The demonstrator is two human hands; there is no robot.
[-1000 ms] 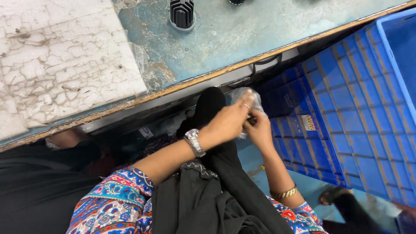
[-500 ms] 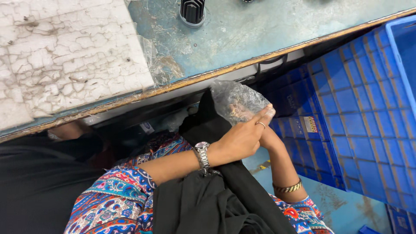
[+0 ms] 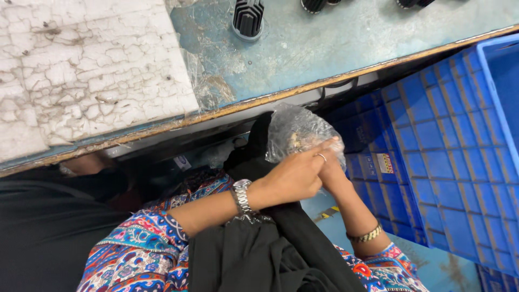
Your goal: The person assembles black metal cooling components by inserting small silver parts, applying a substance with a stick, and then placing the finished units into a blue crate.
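Below workbench edge (image 3: 303, 92), both hands grip a clear bag (image 3: 294, 130), contents unclear.

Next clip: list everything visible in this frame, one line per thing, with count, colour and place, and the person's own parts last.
plastic bag: one, clear and crinkled, small pale pieces inside, held below the table edge
table: one, worn blue top with a wooden edge, across the top
cracked slab: one, white, on the table at left
ribbed parts: one fully in view plus others cut off at the top edge, black, on the table
crate: one, blue, ribbed wall, at right
black cloth: one, draped over the lap
wristwatch: one, silver, on the left wrist
bracelet: one, gold, on the right wrist
left hand: grips the bag, ring on one finger
right hand: mostly hidden behind the left, at the bag
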